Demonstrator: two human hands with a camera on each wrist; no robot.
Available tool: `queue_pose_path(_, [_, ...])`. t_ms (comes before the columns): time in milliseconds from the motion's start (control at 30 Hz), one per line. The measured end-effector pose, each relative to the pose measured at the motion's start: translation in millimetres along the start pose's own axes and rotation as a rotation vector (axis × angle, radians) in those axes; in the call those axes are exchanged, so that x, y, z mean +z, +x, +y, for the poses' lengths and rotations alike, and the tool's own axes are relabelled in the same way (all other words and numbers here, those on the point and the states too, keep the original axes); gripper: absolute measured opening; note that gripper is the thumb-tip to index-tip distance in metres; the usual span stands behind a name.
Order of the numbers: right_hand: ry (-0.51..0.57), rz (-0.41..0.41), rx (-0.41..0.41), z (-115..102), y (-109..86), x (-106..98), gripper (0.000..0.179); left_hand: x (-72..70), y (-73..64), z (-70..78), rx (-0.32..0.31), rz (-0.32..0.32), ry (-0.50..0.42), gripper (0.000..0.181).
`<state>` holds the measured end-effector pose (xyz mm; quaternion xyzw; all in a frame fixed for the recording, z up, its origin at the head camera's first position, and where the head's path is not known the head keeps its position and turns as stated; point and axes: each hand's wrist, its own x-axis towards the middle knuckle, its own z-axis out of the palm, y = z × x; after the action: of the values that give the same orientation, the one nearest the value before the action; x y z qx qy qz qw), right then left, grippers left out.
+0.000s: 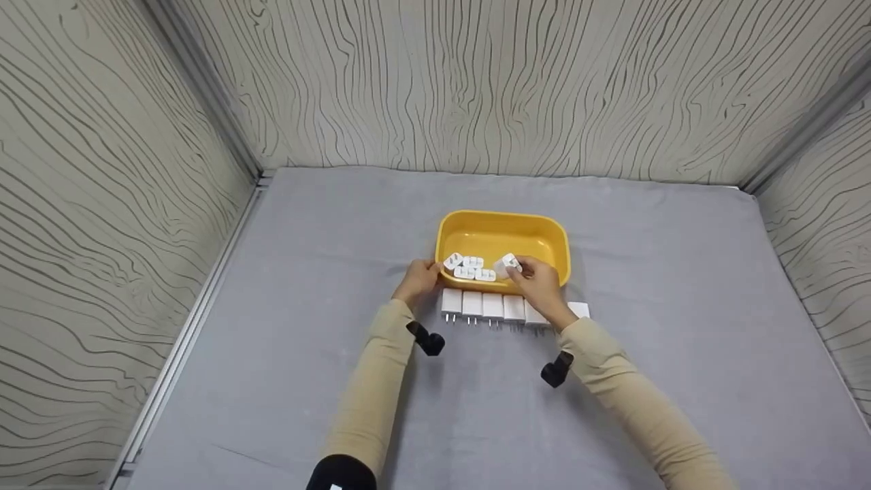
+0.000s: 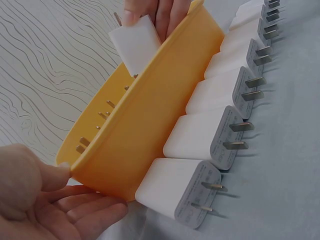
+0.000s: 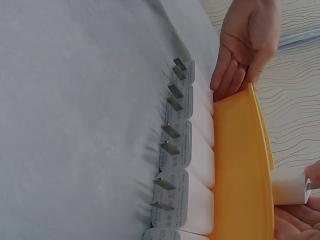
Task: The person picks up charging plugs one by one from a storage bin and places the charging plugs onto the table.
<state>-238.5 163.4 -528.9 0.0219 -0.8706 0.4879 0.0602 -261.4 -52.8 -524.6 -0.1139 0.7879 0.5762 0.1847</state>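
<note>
A yellow plastic bin [image 1: 500,284] holds several white plug-in chargers [image 1: 465,273] at its left end, prongs up. My left hand [image 1: 418,282] grips the bin's left corner; in the left wrist view its thumb [image 2: 56,176] lies on the rim and its fingers reach along the outside below. My right hand [image 1: 539,283] pinches one white charger [image 2: 136,46] between thumb and fingers, over the bin's near wall, prongs toward the thumb. Along the outside of that wall stands a row of white chargers [image 2: 175,190], their metal prongs pointing away from the bin.
Grey cloth [image 1: 435,422] covers the table. The row's right-end charger [image 1: 578,309] shows beside my right wrist. Wood-grain panels [image 1: 476,88] enclose the back and sides, with metal rails [image 1: 197,327] along the left edge.
</note>
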Motion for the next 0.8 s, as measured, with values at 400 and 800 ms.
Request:
queue_pose_path(400, [0.059, 0.003, 0.008, 0.7, -7.2, -3.4, 0.032, 1.8, 68.2, -50.9, 0.076, -0.018, 0.031, 0.034])
queue_pose_path(800, [0.150, 0.008, 0.082, 2.3, -16.9, -11.4, 0.033, -0.3, 37.1, -28.7, 0.086, -0.016, 0.013, 0.032])
